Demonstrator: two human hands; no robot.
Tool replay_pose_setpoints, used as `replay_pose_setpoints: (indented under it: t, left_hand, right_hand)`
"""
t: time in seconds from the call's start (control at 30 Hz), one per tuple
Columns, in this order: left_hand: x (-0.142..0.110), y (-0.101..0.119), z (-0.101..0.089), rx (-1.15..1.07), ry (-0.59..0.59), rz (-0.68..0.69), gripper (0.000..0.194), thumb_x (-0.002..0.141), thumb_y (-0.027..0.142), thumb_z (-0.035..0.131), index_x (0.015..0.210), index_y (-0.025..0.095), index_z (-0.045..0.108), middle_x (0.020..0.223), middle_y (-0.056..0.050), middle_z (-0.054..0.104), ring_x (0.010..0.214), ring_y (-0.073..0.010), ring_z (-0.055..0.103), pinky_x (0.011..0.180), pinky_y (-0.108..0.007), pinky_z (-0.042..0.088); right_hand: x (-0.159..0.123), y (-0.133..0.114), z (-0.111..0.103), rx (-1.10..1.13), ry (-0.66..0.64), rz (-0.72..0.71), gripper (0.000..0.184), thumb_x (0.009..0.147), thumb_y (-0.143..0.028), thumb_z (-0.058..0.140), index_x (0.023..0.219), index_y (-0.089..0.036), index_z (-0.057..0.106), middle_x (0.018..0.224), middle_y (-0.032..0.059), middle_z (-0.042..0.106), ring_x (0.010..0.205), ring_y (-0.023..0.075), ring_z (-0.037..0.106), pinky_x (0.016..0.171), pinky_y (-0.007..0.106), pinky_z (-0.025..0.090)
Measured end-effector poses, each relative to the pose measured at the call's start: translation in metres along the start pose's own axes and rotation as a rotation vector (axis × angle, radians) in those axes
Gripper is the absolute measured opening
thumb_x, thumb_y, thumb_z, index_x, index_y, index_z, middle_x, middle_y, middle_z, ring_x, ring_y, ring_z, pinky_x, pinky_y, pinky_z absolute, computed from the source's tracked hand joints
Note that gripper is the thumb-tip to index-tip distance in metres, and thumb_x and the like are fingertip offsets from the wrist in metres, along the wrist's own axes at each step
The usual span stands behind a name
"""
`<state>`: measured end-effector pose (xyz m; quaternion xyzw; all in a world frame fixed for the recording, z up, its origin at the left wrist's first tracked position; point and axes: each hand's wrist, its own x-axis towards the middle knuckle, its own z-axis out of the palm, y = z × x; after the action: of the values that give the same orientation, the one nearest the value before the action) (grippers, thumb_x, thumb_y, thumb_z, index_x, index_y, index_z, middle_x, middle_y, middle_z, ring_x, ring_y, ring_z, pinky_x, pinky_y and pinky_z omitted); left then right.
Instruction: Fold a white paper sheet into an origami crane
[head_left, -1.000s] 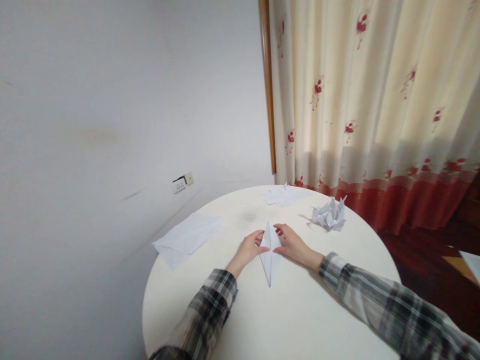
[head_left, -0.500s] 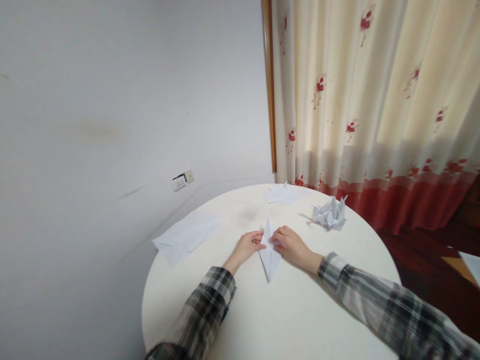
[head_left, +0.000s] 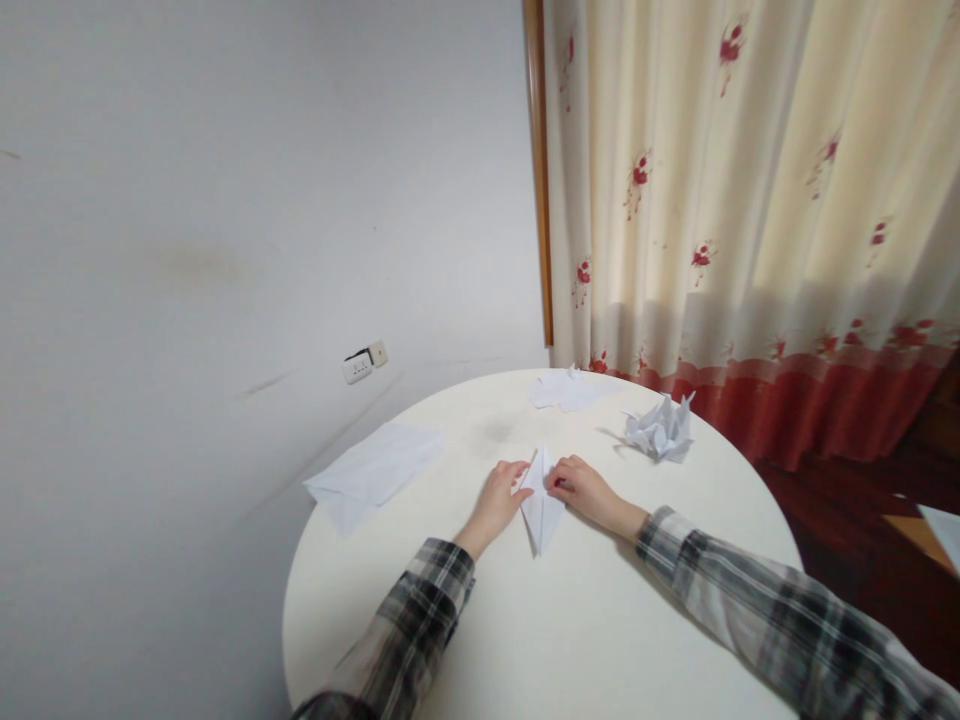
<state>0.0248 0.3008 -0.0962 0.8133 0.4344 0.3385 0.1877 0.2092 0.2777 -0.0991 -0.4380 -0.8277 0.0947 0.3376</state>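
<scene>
A white sheet of paper folded into a long diamond (head_left: 541,515) lies on the table, one point away from me and one towards me. At its left edge is my left hand (head_left: 500,503), thumb on top of the paper and fingers curled at the side, gripping it. My right hand (head_left: 587,492) pinches the right edge near the middle, thumb and forefinger together. Some of the fold beneath the fingers is hidden.
The round white table (head_left: 600,640) stands against a wall with a socket (head_left: 358,367). Flat white paper sheets (head_left: 375,470) lie at left, more paper (head_left: 566,390) at the far edge. Folded paper cranes (head_left: 660,430) are heaped at right, before a curtain (head_left: 675,250).
The folded paper has shifted and tilted slightly, its far tip moving right and a little nearer. My left hand has slid slightly right along with it; my right hand has barely moved.
</scene>
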Motion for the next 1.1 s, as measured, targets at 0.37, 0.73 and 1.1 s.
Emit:
replay_pose_setpoints:
  t: [0.37,0.73,1.1]
  left_hand:
    - [-0.006,0.015,-0.006,0.382,-0.085,0.301,0.02,0.077,0.005,0.046,0.089,0.019,0.056,0.089,0.0,0.056,0.088,-0.0149,0.048,0.08,-0.026,0.039]
    - [-0.01,0.019,-0.011,0.388,-0.144,0.307,0.015,0.08,0.016,0.047,0.091,0.019,0.057,0.089,-0.001,0.056,0.088,-0.0153,0.049,0.078,-0.026,0.039]
    - [-0.01,0.023,-0.009,0.325,-0.219,0.43,0.029,0.08,0.007,0.044,0.102,0.022,0.054,0.098,-0.001,0.056,0.093,-0.0145,0.047,0.083,-0.026,0.038]
  right_hand:
    - [0.004,-0.001,0.002,0.023,0.029,-0.027,0.005,0.073,-0.014,0.056,0.072,-0.018,0.059,0.072,0.0013,0.057,0.075,0.0143,0.048,0.07,0.025,0.036]
    - [0.006,0.019,0.0,0.291,-0.036,0.038,0.011,0.074,-0.019,0.053,0.074,-0.015,0.063,0.074,0.0025,0.062,0.066,0.0121,0.054,0.062,0.022,0.041]
    - [0.007,0.018,-0.003,0.377,-0.029,0.104,0.01,0.069,-0.022,0.056,0.072,-0.014,0.062,0.067,0.0012,0.06,0.061,0.0112,0.052,0.059,0.021,0.041]
